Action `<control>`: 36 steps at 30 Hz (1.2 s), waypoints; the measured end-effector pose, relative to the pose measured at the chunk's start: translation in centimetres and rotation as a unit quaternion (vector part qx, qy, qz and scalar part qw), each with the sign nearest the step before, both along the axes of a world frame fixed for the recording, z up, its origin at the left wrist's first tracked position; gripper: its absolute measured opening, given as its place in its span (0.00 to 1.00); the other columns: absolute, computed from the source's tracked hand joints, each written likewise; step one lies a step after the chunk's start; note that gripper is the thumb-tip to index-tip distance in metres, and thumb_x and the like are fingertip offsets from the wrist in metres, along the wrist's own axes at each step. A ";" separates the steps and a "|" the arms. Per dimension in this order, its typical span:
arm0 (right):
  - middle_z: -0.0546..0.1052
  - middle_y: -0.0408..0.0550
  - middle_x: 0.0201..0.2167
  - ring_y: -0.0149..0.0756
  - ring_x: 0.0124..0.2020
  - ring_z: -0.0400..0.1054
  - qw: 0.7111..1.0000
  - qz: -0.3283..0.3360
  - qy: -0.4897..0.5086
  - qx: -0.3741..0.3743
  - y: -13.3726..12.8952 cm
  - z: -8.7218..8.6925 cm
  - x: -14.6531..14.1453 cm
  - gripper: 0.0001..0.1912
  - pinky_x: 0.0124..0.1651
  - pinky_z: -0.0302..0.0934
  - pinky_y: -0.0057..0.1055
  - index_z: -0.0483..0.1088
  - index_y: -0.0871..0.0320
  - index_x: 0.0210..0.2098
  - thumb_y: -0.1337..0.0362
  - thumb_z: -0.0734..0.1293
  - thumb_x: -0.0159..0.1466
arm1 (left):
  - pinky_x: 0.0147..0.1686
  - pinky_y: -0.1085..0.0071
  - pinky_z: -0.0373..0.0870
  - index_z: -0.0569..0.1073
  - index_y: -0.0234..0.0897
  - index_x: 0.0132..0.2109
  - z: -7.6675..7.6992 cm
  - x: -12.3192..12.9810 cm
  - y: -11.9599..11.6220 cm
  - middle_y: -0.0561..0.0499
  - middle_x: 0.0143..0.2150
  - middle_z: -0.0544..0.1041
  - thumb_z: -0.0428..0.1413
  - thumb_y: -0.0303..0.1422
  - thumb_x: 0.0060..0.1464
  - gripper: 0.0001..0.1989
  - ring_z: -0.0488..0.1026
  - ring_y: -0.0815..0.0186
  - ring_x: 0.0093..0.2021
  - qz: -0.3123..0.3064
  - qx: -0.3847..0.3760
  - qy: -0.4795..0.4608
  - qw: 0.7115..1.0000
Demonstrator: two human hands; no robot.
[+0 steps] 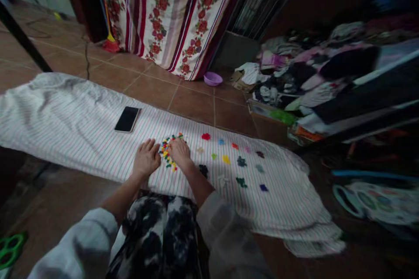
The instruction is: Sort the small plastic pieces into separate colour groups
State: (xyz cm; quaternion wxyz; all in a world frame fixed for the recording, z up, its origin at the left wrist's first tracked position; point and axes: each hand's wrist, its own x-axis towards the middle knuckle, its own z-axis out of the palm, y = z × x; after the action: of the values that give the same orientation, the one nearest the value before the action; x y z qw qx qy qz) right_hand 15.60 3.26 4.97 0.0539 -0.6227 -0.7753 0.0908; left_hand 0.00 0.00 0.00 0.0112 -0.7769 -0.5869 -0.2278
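Observation:
A mixed pile of small coloured pieces (166,153), in red, yellow, green, blue and orange, lies on the striped cloth (98,126). My left hand (146,158) rests palm down on the cloth against the pile's left side, fingers stretched out and nothing in them. Over the right part of the pile is my right hand (179,151), its fingers curled down among the pieces; what they hold, if anything, is hidden. To its right lie small one-colour groups, among them red pieces (205,136), yellow pieces (226,159), black pieces (203,170), dark green pieces (241,182) and purple pieces (263,188).
A phone (127,119) lies on the cloth to the left. Beyond the far edge are a purple bowl (213,79) on the tiled floor and a flowered curtain (163,13). Heaped clothes (314,65) fill the right side. Green scissor-like handles (12,249) show at lower left.

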 end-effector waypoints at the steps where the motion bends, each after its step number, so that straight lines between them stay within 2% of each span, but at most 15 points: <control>1: 0.75 0.53 0.43 0.39 0.50 0.65 1.000 -0.005 0.017 0.005 0.0 -0.1 0.1 0.10 0.53 0.58 0.33 0.75 0.58 0.39 0.67 0.62 0.65 | 0.62 0.54 0.59 0.73 0.32 0.54 0.0 0.0 0.0 0.37 0.61 0.69 0.47 0.31 0.57 0.21 0.62 0.50 0.64 -0.001 -0.001 -0.001 1.000; 8: 0.77 0.47 0.40 0.36 0.44 0.69 0.989 -0.032 0.143 0.028 0.1 -1.6 1.3 0.06 0.49 0.60 0.30 0.73 0.55 0.36 0.66 0.64 0.62 | 0.62 0.55 0.58 0.73 0.34 0.54 -0.1 0.1 0.1 0.39 0.61 0.70 0.48 0.31 0.57 0.20 0.62 0.52 0.64 0.008 0.003 -0.003 1.000; 17: 0.77 0.42 0.30 0.33 0.35 0.71 0.969 -0.084 0.232 0.028 -1.0 -2.9 2.2 0.01 0.41 0.62 0.28 0.69 0.54 0.31 0.65 0.66 0.59 | 0.63 0.56 0.57 0.74 0.34 0.53 0.1 0.1 0.1 0.39 0.61 0.70 0.47 0.31 0.56 0.20 0.62 0.52 0.64 0.008 -0.003 -0.007 1.000; 24: 0.75 0.41 0.30 0.32 0.32 0.69 0.962 -0.053 0.265 0.047 -2.0 -3.8 4.0 0.07 0.38 0.62 0.27 0.69 0.54 0.34 0.70 0.65 0.56 | 0.62 0.55 0.59 0.74 0.34 0.53 0.0 0.0 0.1 0.39 0.60 0.71 0.47 0.31 0.57 0.20 0.63 0.52 0.64 0.009 0.004 0.002 1.000; 27: 0.75 0.42 0.31 0.33 0.34 0.69 0.961 -0.052 0.263 0.071 -2.5 -4.0 5.4 0.10 0.41 0.63 0.28 0.70 0.54 0.36 0.72 0.65 0.55 | 0.61 0.55 0.59 0.74 0.33 0.53 -0.1 -0.1 0.1 0.39 0.60 0.71 0.46 0.32 0.57 0.20 0.64 0.53 0.63 0.006 0.013 0.007 1.000; 30: 0.74 0.43 0.30 0.34 0.35 0.69 0.957 -0.055 0.266 0.101 -3.0 -4.1 7.4 0.08 0.43 0.63 0.30 0.72 0.54 0.35 0.70 0.65 0.56 | 0.61 0.55 0.59 0.74 0.33 0.53 -0.2 -0.2 0.1 0.38 0.59 0.71 0.46 0.32 0.57 0.20 0.64 0.52 0.63 0.000 0.018 0.009 1.000; 32: 0.74 0.44 0.30 0.34 0.34 0.69 0.952 -0.057 0.279 0.113 -3.4 -4.1 9.0 0.05 0.42 0.64 0.30 0.73 0.55 0.34 0.67 0.65 0.59 | 0.61 0.55 0.60 0.74 0.33 0.53 -0.2 -0.2 0.1 0.38 0.59 0.71 0.46 0.32 0.58 0.20 0.64 0.52 0.63 -0.004 0.022 0.013 1.000; 36: 0.77 0.47 0.34 0.34 0.34 0.71 0.936 -0.085 0.312 0.140 -4.3 -3.9 12.9 0.08 0.41 0.66 0.30 0.74 0.55 0.35 0.65 0.62 0.61 | 0.60 0.55 0.61 0.74 0.33 0.53 -0.2 -0.3 0.0 0.38 0.60 0.71 0.46 0.32 0.58 0.20 0.64 0.51 0.63 -0.005 0.030 0.025 0.999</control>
State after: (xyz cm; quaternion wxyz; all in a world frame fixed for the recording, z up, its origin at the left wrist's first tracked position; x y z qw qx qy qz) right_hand 28.52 -1.01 1.05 0.3866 -0.6127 -0.6690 0.1663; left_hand -0.26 0.04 -0.17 0.0479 -0.7847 -0.5755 -0.2252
